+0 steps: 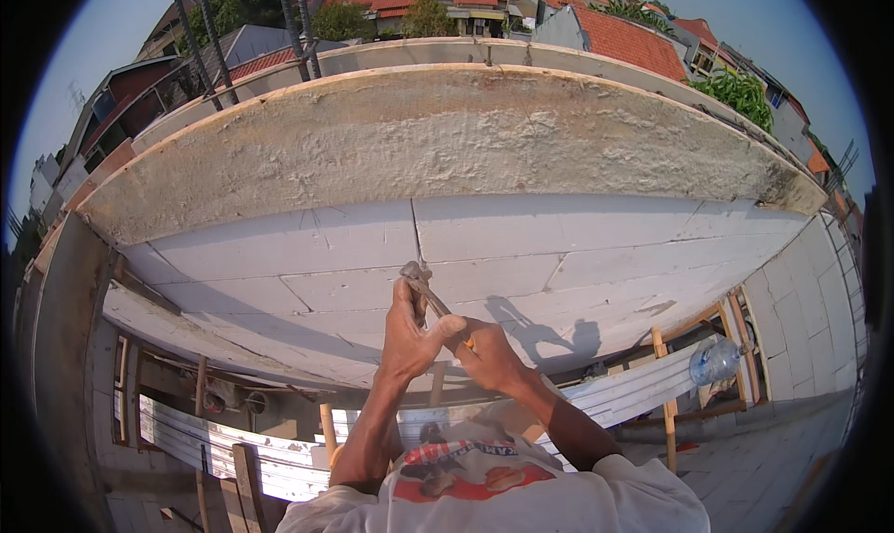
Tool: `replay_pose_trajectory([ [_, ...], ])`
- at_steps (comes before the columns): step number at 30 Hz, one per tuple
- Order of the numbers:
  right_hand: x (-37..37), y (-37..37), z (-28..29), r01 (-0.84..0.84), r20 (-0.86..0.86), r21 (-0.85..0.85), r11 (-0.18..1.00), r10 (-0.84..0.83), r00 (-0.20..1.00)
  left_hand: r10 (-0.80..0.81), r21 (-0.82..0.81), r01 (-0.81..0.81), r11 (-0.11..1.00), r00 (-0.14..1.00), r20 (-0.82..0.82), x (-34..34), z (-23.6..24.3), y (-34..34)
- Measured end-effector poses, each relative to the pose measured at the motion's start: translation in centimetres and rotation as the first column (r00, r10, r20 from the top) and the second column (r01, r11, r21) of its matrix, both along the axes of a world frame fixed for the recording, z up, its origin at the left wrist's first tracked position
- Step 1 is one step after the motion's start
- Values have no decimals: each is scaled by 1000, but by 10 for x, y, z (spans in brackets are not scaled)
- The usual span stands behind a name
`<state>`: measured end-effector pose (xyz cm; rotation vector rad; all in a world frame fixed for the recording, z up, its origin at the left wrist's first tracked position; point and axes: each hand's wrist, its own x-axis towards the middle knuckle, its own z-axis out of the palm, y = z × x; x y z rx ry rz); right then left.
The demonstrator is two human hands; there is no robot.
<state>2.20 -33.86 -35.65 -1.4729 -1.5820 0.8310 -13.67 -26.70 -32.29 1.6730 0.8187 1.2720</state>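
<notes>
My right hand [489,356] is closed around the handle of a narrow, mortar-smeared tool [434,300], whose kind I cannot make out. A bit of orange-yellow shows at its grip. Beside it my left hand [406,339] is closed, its thumb stretched across toward the right hand. A grey lump [413,271], like wet mortar, sits at the left fingertips and the tool's far end; what the left fingers grip is hidden. Both hands are in front of a white block wall [633,254], just below an open vertical joint [416,230].
A rough concrete beam [503,133] runs along the wall's top. Metal scaffold planks [615,393] and wooden posts [664,384] lie below. A clear plastic water jug [715,361] is at the right. Upright steel bars [296,30] rise at the far left; roofs spread beyond.
</notes>
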Motion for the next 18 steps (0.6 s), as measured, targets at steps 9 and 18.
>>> replay_pose_trajectory([
  [9, 63, -18, 123, -20, 265, 515, 857, -137, 954, 85, -513, 252, 820, 834, 545, -38, -104, -42],
  [18, 117, 68, 299, -634, 812, 559, 535, -507, 289, 259, -650, 95, 754, 866, 428, -64, -133, -52],
])
